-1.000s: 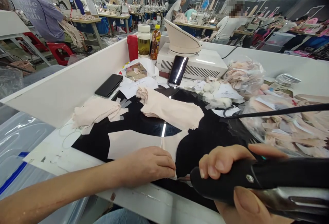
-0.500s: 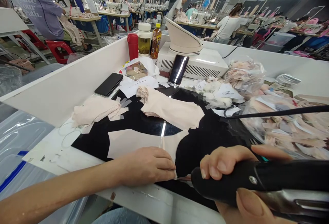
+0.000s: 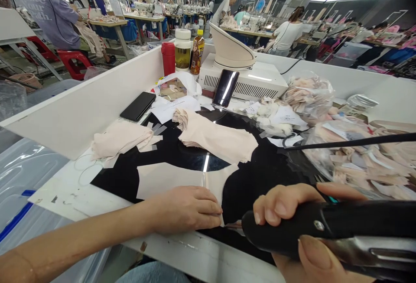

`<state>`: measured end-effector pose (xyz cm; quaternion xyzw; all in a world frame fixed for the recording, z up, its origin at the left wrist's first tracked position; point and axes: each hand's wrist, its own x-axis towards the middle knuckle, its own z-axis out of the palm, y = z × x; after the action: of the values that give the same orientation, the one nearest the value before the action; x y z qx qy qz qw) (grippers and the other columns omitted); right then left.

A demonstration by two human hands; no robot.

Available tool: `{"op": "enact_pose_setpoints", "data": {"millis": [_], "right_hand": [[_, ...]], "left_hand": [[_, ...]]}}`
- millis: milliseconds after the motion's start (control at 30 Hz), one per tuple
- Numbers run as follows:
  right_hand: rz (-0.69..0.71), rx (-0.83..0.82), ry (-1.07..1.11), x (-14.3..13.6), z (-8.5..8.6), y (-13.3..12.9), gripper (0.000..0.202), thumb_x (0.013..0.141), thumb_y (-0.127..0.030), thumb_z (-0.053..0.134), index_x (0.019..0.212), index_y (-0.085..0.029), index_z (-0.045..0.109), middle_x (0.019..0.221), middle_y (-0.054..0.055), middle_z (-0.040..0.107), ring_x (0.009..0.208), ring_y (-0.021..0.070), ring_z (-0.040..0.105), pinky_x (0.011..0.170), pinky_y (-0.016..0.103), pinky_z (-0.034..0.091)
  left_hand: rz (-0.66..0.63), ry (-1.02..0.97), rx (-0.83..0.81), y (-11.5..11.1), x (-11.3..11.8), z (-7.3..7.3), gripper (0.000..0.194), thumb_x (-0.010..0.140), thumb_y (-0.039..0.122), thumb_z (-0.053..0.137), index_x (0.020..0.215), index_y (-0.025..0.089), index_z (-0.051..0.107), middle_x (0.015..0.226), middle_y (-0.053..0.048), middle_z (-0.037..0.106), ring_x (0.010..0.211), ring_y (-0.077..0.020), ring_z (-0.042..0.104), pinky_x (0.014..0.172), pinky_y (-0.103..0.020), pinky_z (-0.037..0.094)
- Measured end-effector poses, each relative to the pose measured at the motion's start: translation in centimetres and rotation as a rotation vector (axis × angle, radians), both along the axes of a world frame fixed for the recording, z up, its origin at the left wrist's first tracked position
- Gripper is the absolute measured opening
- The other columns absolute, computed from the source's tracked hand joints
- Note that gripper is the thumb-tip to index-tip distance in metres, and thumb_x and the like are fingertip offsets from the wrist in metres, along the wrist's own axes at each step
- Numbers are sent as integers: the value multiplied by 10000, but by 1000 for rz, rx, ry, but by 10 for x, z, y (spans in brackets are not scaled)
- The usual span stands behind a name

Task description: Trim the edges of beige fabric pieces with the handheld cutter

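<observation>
My left hand (image 3: 190, 208) rests on a beige cut fabric piece (image 3: 169, 179), its fingers together and curled down at the near right corner; the thumb is hidden. My right hand (image 3: 290, 200) wraps round a black-handled tool (image 3: 367, 220) with a metal lever along its near side. The tool's narrow tip (image 3: 234, 226) points left and reaches the fabric corner by my left fingertips. Whether the tip touches the cloth I cannot tell. Beyond the single piece lies a stack of beige fabric pieces (image 3: 217, 138) on the black board (image 3: 260, 187).
A folded fabric bundle (image 3: 123, 140) lies left of the stack. Behind are a black phone (image 3: 138, 106), an upright phone (image 3: 225, 88), bottles and a white machine (image 3: 243, 79). Bagged fabric pieces (image 3: 367, 157) crowd the right, crossed by a black cord (image 3: 351, 142). White walls (image 3: 81, 109) edge the table.
Both hands, the fabric and the tool hold almost the same positions. In the background, one person's head and arm have shifted slightly.
</observation>
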<state>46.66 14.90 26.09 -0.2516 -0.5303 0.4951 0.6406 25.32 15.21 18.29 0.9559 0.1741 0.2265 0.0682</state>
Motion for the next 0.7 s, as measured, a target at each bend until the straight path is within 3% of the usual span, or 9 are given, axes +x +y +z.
{"op": "enact_pose_setpoints", "data": {"millis": [500,700], "right_hand": [[-29,18,-41,-1,0,0,373,856,-311,859,1151,-333,632,753,-31,656,598,173,609,512,331,557],[-35,21,-19,-3,0,0,349,882,-306,832,1159,-321,621,760,-31,650,606,163,600,514,308,543]], "left_hand": [[32,-17,-13,-1,-1,-2,230,1079,110,528,1170,137,738,1226,-100,762,1170,-161,697,1155,-296,507],[25,0,-7,-1,-2,-2,274,1102,119,468,1192,102,727,1234,-98,759,1166,-169,688,1168,-295,491]]}}
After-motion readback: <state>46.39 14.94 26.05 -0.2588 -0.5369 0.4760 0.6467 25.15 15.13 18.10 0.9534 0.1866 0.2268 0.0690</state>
